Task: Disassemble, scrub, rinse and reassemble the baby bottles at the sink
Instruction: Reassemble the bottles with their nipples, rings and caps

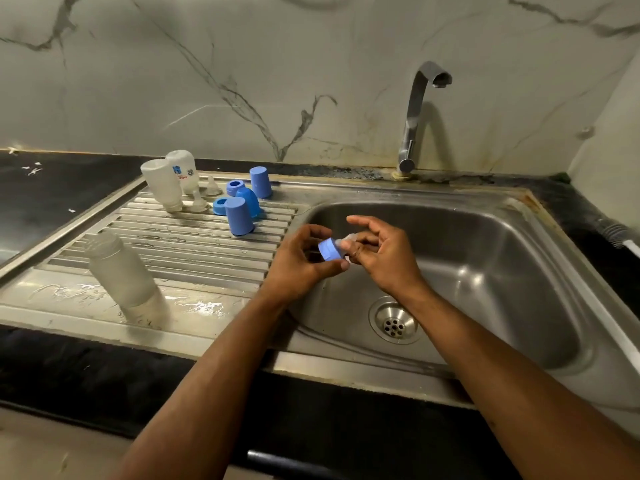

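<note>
Reassembly looks under way, judging by the parts. Left hand grips a blue collar ring, fingers curled round it; right hand pinches a clear teat at the ring's opening w/ thumb and lower fingers, index finger raised and straight. Both are held over the left part of the sink basin, above the bottom, tap not running.

Done so far, prob.: bottles taken apart and washed, since the drainboard is wet and parts stand draining. Left to do: one frosted bottle stands open near the front; two more bottles stand upside down at the back, w/ loose teats, two rings and three blue caps just beside them. So approx. none is whole yet.

Room: the basin is open below and right of the hands; its left rim is just under the left wrist. Caps stand close together near the basin edge, easy to knock in. Table beyond the drainboard is dark and bare-looking.
</note>
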